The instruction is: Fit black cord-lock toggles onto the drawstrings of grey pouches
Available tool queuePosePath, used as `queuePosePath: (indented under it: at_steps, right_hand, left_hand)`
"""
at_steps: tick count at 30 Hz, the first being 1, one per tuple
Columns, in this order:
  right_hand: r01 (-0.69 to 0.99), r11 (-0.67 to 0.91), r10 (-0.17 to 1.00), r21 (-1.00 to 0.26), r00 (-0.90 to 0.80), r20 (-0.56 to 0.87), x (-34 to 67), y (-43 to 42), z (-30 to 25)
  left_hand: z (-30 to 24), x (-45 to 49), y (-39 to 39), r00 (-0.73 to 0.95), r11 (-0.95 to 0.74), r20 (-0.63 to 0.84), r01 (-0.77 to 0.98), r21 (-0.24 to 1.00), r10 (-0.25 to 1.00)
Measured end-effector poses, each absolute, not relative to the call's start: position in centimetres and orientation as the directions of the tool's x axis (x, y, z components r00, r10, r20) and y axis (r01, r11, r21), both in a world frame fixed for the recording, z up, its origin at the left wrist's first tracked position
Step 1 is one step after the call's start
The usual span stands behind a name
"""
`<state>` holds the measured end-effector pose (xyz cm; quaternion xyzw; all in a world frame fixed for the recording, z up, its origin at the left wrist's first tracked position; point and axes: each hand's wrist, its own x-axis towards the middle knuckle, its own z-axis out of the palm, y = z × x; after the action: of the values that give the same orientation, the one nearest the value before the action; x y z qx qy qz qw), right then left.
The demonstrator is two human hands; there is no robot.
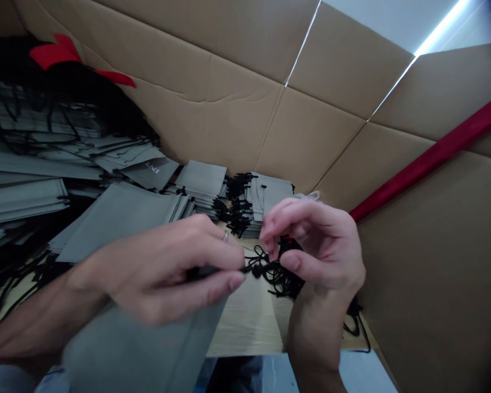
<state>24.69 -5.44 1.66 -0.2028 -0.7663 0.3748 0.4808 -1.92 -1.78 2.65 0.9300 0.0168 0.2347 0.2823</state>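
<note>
My left hand (175,267) pinches a thin black cord (249,269) between thumb and fingers; a ring is on one finger. A small dark knot (257,271) sits in the cord just beyond the fingertips. At the cord's other end is my right hand (315,245), palm partly turned up, its curled fingertips and thumb closed loosely at the cord. The exact grip there is blurred. Below my left hand hangs a flat grey bag-like piece (147,349), partly covered by the hand and forearm.
Stacks of grey flat pieces (202,177) with black knotted cords stand at the back. More grey pieces (24,202) pile up at left, with black cords and red strips (57,52). Loose black cords (284,281) lie behind my right hand. Cardboard walls (229,103) enclose the table (249,327).
</note>
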Motion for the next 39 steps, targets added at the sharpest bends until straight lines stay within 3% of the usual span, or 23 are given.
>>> queuePosePath:
  at_steps: [3, 8, 16, 23, 29, 34, 39]
  right_hand:
    - [0.056, 0.619, 0.714, -0.783, -0.455, 0.532, 25.0, -5.7, 2.2]
    - [0.208, 0.702, 0.682, -0.681, -0.471, 0.56, 24.5, -5.7, 2.4]
    - [0.314, 0.744, 0.668, -0.59, -0.369, 0.646, 24.0, -6.0, 2.2]
    - [0.393, 0.739, 0.668, -0.547, -0.324, 0.67, 23.4, -6.2, 2.3]
    - [0.377, 0.713, 0.695, -0.591, -0.27, 0.667, 22.6, -6.8, 2.5]
    - [0.384, 0.702, 0.701, -0.6, -0.22, 0.678, 22.6, -7.0, 2.7]
    - [0.298, 0.756, 0.652, -0.583, -0.414, 0.635, 23.3, -6.1, 2.5]
  left_hand:
    - [2.4, -1.6, -1.7, 0.856, -0.853, 0.471, -0.07, 0.517, 0.216]
    - [2.1, -1.4, -1.1, 0.837, -0.847, 0.479, -0.035, 0.531, 0.265]
    - [1.9, -1.1, -0.9, 0.84, -0.76, 0.437, -0.046, 0.648, 0.322]
    - [1.4, -0.8, -0.5, 0.806, -0.802, 0.492, -0.036, 0.596, 0.329]
    - [1.6, -1.2, -0.4, 0.836, -0.774, 0.479, -0.11, 0.623, 0.266]
    - [1.7, -1.3, -0.2, 0.832, -0.742, 0.465, -0.1, 0.663, 0.303]
    - [1.2, -1.1, 0.3, 0.824, -0.735, 0.47, -0.1, 0.671, 0.317]
